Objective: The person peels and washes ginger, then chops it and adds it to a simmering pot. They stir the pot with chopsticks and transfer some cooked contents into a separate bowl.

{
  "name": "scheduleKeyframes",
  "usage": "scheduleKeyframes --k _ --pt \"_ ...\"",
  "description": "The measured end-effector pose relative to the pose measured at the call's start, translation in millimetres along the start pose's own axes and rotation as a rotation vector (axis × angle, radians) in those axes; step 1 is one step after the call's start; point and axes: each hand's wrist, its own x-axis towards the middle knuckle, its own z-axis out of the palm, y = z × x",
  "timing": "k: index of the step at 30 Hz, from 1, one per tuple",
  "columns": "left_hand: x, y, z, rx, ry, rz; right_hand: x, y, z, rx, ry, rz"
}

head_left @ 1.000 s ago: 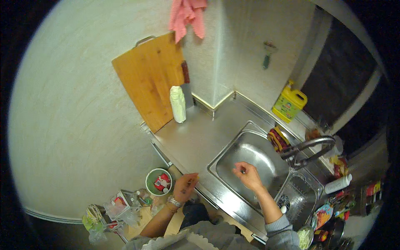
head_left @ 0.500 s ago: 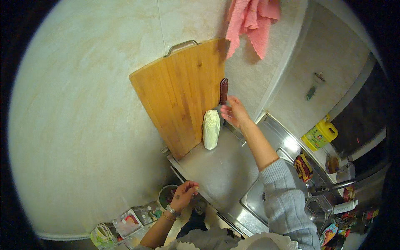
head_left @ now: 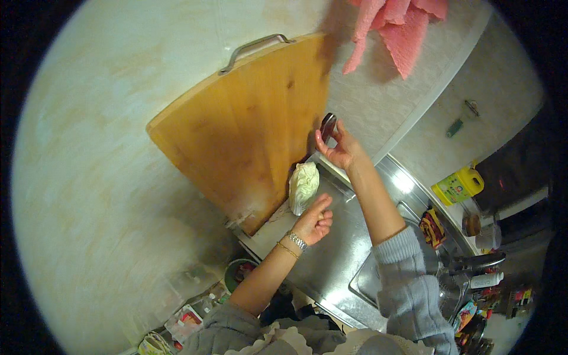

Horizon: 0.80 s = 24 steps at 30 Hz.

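My right hand (head_left: 342, 149) is at the right edge of a large wooden cutting board (head_left: 242, 130). Its thumb and fingers close around the dark brown handle of a knife (head_left: 329, 123); the blade is mostly hidden. The board leans upright against the wall, with a metal handle on top. A pale green napa cabbage (head_left: 304, 186) stands against the board's lower right part. Just below the cabbage, apart from it, is my left hand (head_left: 313, 223), its fingers curled in and nothing visible in them.
Below the hands is a steel counter (head_left: 331, 260) with a sink to the right. A yellow jug (head_left: 458, 186) and a small packet (head_left: 432, 228) stand right. A pink towel (head_left: 397, 29) hangs above. A bin (head_left: 238, 273) and food packages (head_left: 184, 321) lie lower left.
My right hand has closed on the knife handle, which now tilts. My left hand has moved up and right, over the counter towards the cabbage. The view has shifted closer to the board.
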Motion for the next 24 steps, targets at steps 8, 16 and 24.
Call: scheduleKeyframes --k 8,16,24 --pt "-1 -10 -37 0.006 -0.028 0.093 -92 -2 -39 0.065 -0.194 0.072" --pt "5 12 -42 0.083 0.075 0.026 -268 18 -133 -0.488 -0.169 -0.133" --pt "7 11 -36 0.274 0.178 0.066 -332 37 -263 -0.853 0.422 -0.355"
